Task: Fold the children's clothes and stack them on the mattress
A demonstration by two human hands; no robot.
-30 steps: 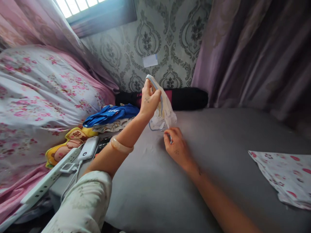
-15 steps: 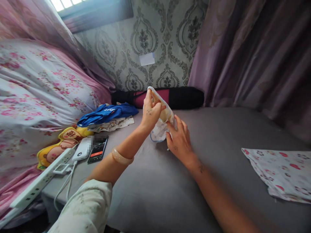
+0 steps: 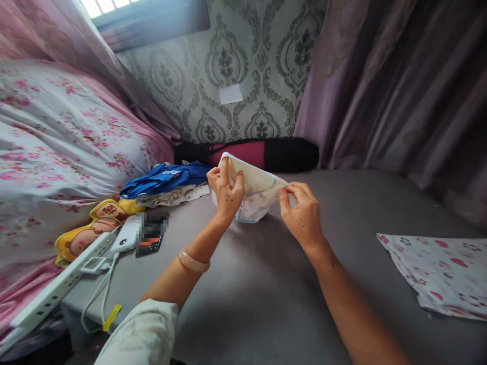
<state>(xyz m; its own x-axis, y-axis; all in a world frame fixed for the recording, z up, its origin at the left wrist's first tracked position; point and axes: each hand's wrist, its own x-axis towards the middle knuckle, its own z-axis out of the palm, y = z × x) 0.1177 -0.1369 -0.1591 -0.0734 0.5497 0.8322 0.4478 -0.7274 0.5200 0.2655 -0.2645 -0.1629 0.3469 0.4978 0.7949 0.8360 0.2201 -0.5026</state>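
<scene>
A small white cloth piece with pale blue edging and a faint print (image 3: 258,207) hangs stretched between my hands above the grey bed surface. Its yellowish inner side faces me, and I cannot tell which kind of garment it is. My left hand (image 3: 227,191) holds the upper left rim, with a finger hooked inside the edge and the thumb raised. At the right corner, my right hand (image 3: 301,210) pinches the edge between thumb and fingers. The lower part of the cloth droops in folds, partly hidden behind my left hand.
To the right lies a folded printed cloth (image 3: 443,274). On the left are a blue garment (image 3: 163,177), a yellow plush toy (image 3: 81,242), a phone (image 3: 150,246), a white power bank (image 3: 127,235) and a power strip (image 3: 49,291). A black and magenta roll (image 3: 289,154) lines the wall.
My right hand has moved right and now pinches the cloth's corner, pulling the opening wider. My left hand has shifted slightly left and down with its edge.
</scene>
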